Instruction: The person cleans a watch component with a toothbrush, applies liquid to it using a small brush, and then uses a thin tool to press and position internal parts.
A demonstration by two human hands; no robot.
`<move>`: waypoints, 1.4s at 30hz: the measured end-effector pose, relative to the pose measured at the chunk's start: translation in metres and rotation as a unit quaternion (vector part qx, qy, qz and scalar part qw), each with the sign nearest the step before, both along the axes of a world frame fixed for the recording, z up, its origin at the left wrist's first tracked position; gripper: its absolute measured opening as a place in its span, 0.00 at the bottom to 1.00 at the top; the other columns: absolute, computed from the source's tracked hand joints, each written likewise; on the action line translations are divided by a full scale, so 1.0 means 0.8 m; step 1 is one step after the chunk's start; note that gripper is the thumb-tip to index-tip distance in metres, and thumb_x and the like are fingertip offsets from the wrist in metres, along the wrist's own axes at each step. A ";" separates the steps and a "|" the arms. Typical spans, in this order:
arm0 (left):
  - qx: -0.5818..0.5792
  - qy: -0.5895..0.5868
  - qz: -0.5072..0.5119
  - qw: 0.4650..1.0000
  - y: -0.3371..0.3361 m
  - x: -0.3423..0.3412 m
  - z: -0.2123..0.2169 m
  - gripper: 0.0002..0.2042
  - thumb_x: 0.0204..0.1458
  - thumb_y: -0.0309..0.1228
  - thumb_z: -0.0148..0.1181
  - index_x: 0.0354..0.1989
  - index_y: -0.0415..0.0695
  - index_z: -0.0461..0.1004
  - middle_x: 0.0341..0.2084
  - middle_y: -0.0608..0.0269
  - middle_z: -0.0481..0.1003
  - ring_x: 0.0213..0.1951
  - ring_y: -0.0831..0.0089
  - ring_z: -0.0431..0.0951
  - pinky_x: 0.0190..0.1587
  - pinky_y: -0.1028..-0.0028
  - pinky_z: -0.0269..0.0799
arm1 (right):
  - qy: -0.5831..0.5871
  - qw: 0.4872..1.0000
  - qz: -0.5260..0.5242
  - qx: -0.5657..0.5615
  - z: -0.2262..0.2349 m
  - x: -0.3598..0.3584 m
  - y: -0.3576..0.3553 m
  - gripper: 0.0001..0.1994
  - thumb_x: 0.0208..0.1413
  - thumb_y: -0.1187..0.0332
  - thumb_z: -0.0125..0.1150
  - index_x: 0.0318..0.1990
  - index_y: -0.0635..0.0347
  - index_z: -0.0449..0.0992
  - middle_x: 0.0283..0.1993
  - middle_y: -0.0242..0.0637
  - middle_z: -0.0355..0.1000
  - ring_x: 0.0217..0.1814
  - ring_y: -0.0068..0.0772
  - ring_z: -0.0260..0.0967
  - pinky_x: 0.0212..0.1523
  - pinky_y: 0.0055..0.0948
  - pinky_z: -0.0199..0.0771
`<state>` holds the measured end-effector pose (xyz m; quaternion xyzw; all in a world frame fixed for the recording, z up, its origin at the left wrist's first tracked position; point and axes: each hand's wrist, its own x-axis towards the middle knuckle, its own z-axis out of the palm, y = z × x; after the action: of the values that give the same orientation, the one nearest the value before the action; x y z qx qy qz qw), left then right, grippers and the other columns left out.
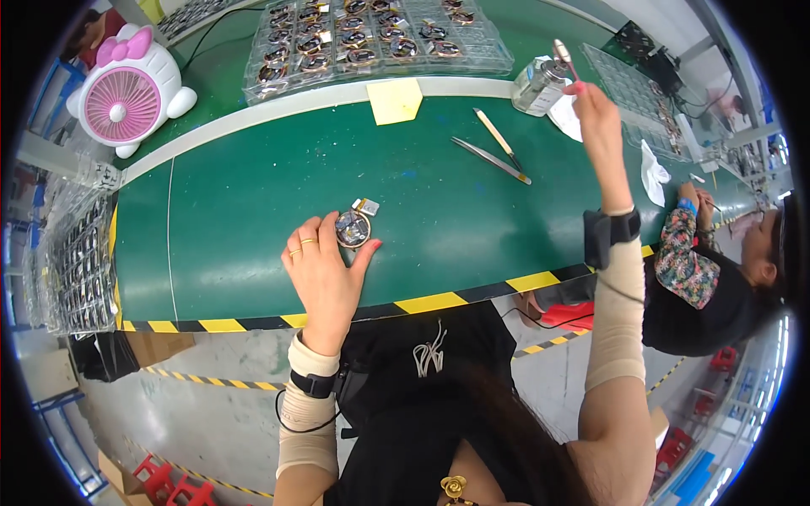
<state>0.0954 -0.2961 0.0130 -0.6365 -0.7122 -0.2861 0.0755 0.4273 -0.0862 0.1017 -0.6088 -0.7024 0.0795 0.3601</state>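
Observation:
On the green mat, my left hand (323, 274) curls round a small round circuit module (353, 229) with a copper-coloured rim, pinning it between thumb and fingers. A little silver battery cell (367, 207) lies at the module's far edge. My right hand (596, 122) is raised at the far right, its fingers closed on a small brush (563, 52) with a pale tip pointing up and away. Just left of the brush stands a clear glass bottle (540, 87) with a dark top; brush and bottle appear apart.
Tweezers (492, 160) and a pale-handled, dark-tipped tool (498, 139) lie mid-mat. Beyond a yellow sticky pad (395, 101), a clear tray (371, 63) holds several round modules. A pink-and-white fan (122, 105) stands far left, stacked trays (76, 261) at left. Another person (709, 270) sits at right.

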 end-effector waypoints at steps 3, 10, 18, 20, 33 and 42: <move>-0.001 -0.003 -0.004 1.000 0.004 0.002 0.001 0.31 0.39 0.47 0.74 0.49 0.42 0.74 0.45 0.58 0.70 0.49 0.60 0.68 0.49 0.61 0.62 | 0.007 0.998 -0.054 -0.036 0.003 0.043 0.042 0.22 0.67 0.53 0.45 0.33 0.62 0.76 0.20 0.43 0.67 0.25 0.41 0.67 0.28 0.36 0.64; -0.005 0.001 0.001 1.000 0.003 0.002 0.000 0.31 0.39 0.47 0.74 0.49 0.42 0.74 0.45 0.58 0.71 0.48 0.60 0.68 0.49 0.62 0.62 | -0.025 0.995 -0.063 -0.068 -0.005 0.055 0.062 0.25 0.66 0.49 0.43 0.32 0.62 0.76 0.23 0.47 0.69 0.28 0.48 0.70 0.33 0.43 0.66; -0.002 0.004 0.000 1.000 -0.002 0.000 -0.002 0.31 0.39 0.47 0.74 0.49 0.42 0.74 0.45 0.58 0.71 0.48 0.59 0.69 0.49 0.61 0.62 | -0.094 0.991 -0.055 -0.078 -0.014 0.039 0.053 0.22 0.67 0.52 0.41 0.32 0.60 0.75 0.29 0.51 0.73 0.35 0.56 0.71 0.37 0.46 0.67; -0.004 0.003 0.005 1.000 -0.001 0.000 -0.001 0.31 0.39 0.47 0.74 0.50 0.42 0.74 0.45 0.58 0.70 0.48 0.59 0.69 0.49 0.61 0.62 | -0.105 0.994 -0.018 -0.036 -0.021 0.059 0.064 0.22 0.67 0.53 0.40 0.33 0.60 0.75 0.31 0.52 0.73 0.36 0.57 0.71 0.38 0.46 0.67; 0.001 -0.045 -0.007 0.999 0.006 -0.002 -0.001 0.31 0.39 0.46 0.74 0.51 0.44 0.73 0.44 0.59 0.70 0.49 0.58 0.68 0.51 0.59 0.61 | -0.109 0.991 0.073 0.014 -0.005 0.044 0.061 0.17 0.68 0.58 0.44 0.40 0.61 0.76 0.30 0.43 0.71 0.30 0.36 0.65 0.34 0.33 0.66; -0.018 -0.090 -0.006 0.996 0.002 0.003 0.001 0.28 0.37 0.43 0.75 0.48 0.47 0.76 0.43 0.60 0.70 0.50 0.59 0.67 0.54 0.56 0.59 | -0.140 0.875 0.462 0.041 -0.052 -0.178 -0.119 0.04 0.58 0.71 0.56 0.33 0.60 0.75 0.30 0.42 0.73 0.31 0.46 0.72 0.30 0.38 0.71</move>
<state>0.0976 -0.2941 0.0134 -0.6133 -0.7174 -0.3304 -0.0021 0.2847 -0.1815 0.0601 -0.2040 -0.9494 0.1217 0.2053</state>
